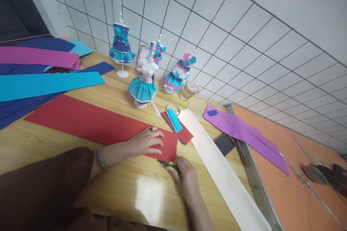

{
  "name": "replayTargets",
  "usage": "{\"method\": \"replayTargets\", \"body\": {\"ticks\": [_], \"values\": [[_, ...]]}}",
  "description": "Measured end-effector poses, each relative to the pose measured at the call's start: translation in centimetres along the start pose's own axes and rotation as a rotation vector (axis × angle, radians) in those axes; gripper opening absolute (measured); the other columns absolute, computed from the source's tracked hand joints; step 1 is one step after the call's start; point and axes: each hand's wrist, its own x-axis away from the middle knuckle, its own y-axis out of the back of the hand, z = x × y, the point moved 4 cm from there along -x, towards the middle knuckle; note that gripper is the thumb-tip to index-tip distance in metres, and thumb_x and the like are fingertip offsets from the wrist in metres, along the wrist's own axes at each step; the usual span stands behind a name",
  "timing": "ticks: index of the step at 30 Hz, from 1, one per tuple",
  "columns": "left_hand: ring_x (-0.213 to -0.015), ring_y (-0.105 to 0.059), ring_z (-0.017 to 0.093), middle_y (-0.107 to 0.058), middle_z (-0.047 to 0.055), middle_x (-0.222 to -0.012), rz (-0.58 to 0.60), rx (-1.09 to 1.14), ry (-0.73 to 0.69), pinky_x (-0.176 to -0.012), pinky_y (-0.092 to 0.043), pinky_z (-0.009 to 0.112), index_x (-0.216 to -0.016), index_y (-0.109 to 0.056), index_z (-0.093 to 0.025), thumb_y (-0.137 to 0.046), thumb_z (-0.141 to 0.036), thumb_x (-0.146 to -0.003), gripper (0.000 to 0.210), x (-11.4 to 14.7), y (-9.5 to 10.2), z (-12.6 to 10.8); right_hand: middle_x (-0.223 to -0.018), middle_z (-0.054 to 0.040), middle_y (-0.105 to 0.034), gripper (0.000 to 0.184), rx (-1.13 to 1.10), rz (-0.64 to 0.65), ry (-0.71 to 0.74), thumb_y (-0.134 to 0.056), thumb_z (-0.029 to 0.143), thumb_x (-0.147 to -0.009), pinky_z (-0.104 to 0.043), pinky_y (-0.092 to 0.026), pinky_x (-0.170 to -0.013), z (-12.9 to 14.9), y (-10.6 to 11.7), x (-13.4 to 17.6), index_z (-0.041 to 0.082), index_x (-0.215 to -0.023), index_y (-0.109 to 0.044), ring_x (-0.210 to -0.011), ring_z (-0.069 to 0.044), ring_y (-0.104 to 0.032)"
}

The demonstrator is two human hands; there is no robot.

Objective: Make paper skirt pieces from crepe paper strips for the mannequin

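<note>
A long red strip (100, 124) of paper or cloth lies slantwise across the wooden table. My left hand (148, 141) rests on it near its right end, fingers spread and slightly bent, pressing down. At the strip's lower right corner my right hand (187, 175) is closed around a black-and-yellow tool (173, 166). Its dark tip points left, close under the red edge; my fingers hide much of it, so its exact kind is unclear. Just beyond the right end lie a smaller red piece (187, 135) and a folded light-blue piece (174, 120).
Small dress forms in blue and pink outfits (142, 90) stand along the tiled wall, beside a glass jar (189, 90). Blue strips (48, 83) and a magenta strip (40, 57) lie left. A white strip (217, 166), a phone (225, 144) and purple sheets (244, 135) are right, by the table's edge.
</note>
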Motion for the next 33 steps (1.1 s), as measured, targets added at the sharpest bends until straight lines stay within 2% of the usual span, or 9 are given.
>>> {"method": "replayTargets", "body": {"ticks": [11,22,33], "values": [[-0.103,-0.045,0.021,-0.054,0.003,-0.108,-0.011,-0.015,-0.011,-0.091,-0.031,0.034,-0.09,-0.062,-0.024,-0.052,-0.049,-0.08,0.029,0.0,-0.4,0.2,-0.07,-0.0033,-0.054,0.032,0.015,0.039,-0.026,-0.047,0.047,-0.086,-0.026,-0.035,-0.057,0.8,-0.3,-0.5,0.018,-0.073,-0.052,-0.064,-0.016,-0.049],[-0.103,-0.046,0.021,-0.054,0.003,-0.107,-0.015,-0.012,-0.022,-0.09,-0.032,0.034,-0.09,-0.062,-0.024,-0.053,-0.05,-0.079,0.03,0.0,-0.6,0.4,-0.066,-0.002,-0.052,0.032,0.022,-0.011,-0.003,-0.046,0.045,-0.087,-0.025,-0.033,-0.055,0.7,-0.6,-0.3,0.018,-0.07,-0.052,-0.061,-0.015,-0.049],[-0.102,-0.045,0.021,-0.054,0.003,-0.108,-0.012,-0.01,-0.003,-0.09,-0.032,0.034,-0.09,-0.062,-0.025,-0.054,-0.048,-0.08,0.027,0.0,-0.6,0.4,-0.073,-0.0047,-0.058,0.03,-0.013,0.009,-0.012,-0.048,0.046,-0.086,-0.026,-0.039,-0.059,1.5,-0.5,-0.8,0.018,-0.079,-0.057,-0.066,-0.017,-0.053]]}}
